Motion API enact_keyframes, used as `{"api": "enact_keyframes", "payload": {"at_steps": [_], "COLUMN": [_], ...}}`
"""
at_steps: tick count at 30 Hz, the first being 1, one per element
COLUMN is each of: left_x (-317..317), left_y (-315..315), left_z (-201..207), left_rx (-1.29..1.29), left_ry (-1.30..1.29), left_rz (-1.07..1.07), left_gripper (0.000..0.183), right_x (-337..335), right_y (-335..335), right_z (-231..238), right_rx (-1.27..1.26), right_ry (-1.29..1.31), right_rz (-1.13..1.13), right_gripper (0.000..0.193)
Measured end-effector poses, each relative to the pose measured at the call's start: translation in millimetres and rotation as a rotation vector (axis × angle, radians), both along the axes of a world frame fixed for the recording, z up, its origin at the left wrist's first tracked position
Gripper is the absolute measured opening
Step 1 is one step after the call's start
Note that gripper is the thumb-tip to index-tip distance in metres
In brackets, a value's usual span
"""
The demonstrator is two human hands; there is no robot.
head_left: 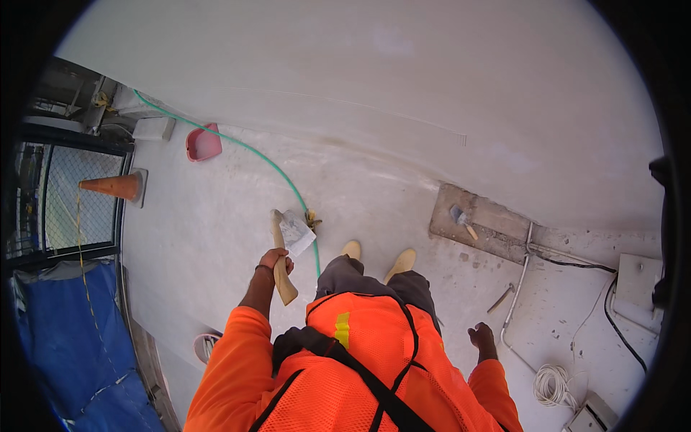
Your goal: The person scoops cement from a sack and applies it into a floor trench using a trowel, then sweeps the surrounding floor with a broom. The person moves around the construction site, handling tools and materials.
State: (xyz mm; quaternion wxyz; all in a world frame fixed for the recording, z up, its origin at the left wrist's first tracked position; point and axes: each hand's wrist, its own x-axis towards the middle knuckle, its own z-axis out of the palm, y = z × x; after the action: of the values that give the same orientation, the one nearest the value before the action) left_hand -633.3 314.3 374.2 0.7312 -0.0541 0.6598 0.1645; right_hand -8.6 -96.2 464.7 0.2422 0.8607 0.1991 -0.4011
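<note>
My left hand (274, 261) is closed round a thick, curved wooden handle (285, 283), shaped like an axe handle. Beside its far end is a pale, shiny flat piece (296, 234); I cannot tell whether it is joined to the handle. A yellowish-brown fitting or rag (312, 220) lies by the green hose (277, 167) just right of that. My right hand (482, 337) hangs at my right side with curled fingers and nothing visible in them. Nearest to it on the floor is a hammer-like tool (502, 297) with a thin handle.
A trowel (464, 222) lies on a rough bare patch (449, 207) by the smooth wall. White pipes (515, 302), a coiled cable (553, 386) and boxes are at right. A pink dustpan-like container (204, 144), an orange cone (114, 186), mesh gate (80, 201) and blue tarp (72, 338) are left.
</note>
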Motion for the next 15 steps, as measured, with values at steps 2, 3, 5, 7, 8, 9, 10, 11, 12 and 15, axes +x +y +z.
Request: {"api": "enact_keyframes", "payload": {"at_steps": [2, 3, 5, 7, 8, 9, 10, 11, 12, 15], "left_x": [-44.6, -66.8, -109.3, -141.5, -152.2, -162.5, -172.6, -180.4, -185.3, -203.6], "left_y": [2.4, 3.0, 7.5, 10.0, 5.3, 4.1, -2.3, -6.0, -10.8, -49.0], "left_z": [-6.7, -8.1, -7.6, -2.1, 1.7, 6.3, 14.0, 20.5, 24.1, 32.3], "left_rx": [-0.061, 0.008, -0.027, -0.051, 0.015, 0.077, 0.035, 0.032, 0.02, -0.025], "left_ry": [0.009, -0.004, -0.064, 0.027, 0.122, 0.128, 0.136, 0.149, 0.174, 0.385], "left_rz": [0.063, -0.008, -0.031, -0.124, -0.296, -0.476, -0.511, -0.578, -0.624, -0.922], "left_gripper": [0.015, 0.02, 0.024, 0.024, 0.024, 0.024, 0.023, 0.026, 0.02, 0.033], "right_x": [-7.6, -17.1, -45.6, -80.7, -97.8, -113.1, -125.6, -135.2, -141.6, -146.3], "right_y": [-48.6, -67.4, -96.1, -114.9, -121.3, -126.1, -129.7, -132.4, -134.3, -138.3], "right_z": [-4.6, -7.4, -13.0, -16.1, -16.0, -14.8, -12.8, -10.2, -7.4, -2.4], "right_rx": [0.11, 0.142, 0.199, 0.165, 0.157, 0.123, 0.124, 0.123, 0.14, 0.174], "right_ry": [0.023, 0.044, 0.076, 0.144, 0.182, 0.218, 0.247, 0.284, 0.307, 0.237], "right_rz": [-0.065, -0.137, -0.46, -0.59, -0.535, -0.466, -0.465, -0.504, -0.505, -0.529], "right_gripper": [0.05, 0.049, 0.048, 0.046, 0.047, 0.048, 0.049, 0.049, 0.049, 0.049]}}
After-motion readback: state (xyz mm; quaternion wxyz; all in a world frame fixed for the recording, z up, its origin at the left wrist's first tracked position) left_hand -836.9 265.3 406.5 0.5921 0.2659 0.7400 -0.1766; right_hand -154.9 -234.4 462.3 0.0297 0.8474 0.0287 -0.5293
